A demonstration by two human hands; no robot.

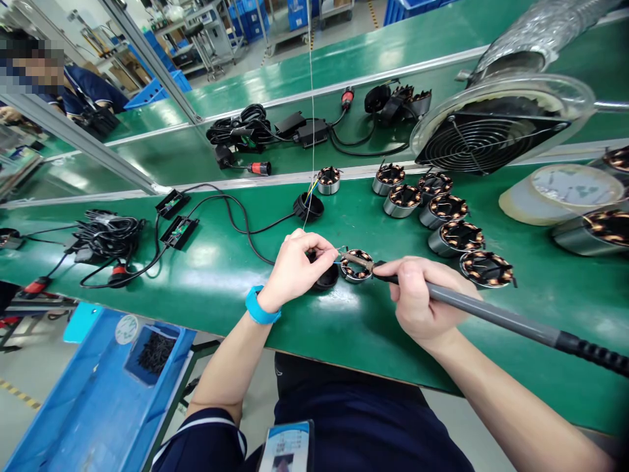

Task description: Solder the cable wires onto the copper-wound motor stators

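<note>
My left hand [301, 262], with a blue band at the wrist, pinches the end of a thin solder wire [312, 118] that hangs down from above. In my right hand [427, 298] is a soldering iron [484, 308], held like a pen. Its tip reaches over a motor stator [357, 274] with copper windings, close to my left fingertips. A black round housing [325, 278] sits just left of that stator, partly covered by my left hand. A bit of blue lead shows between them.
Several more stators [455, 237] stand to the right, near a plastic tub [565, 190] and a fume extractor hood [496, 131]. Coiled black cables [111, 236] with small open boxes lie left. A blue bin [98, 393] is below the table edge. Another person [88, 88] sits across.
</note>
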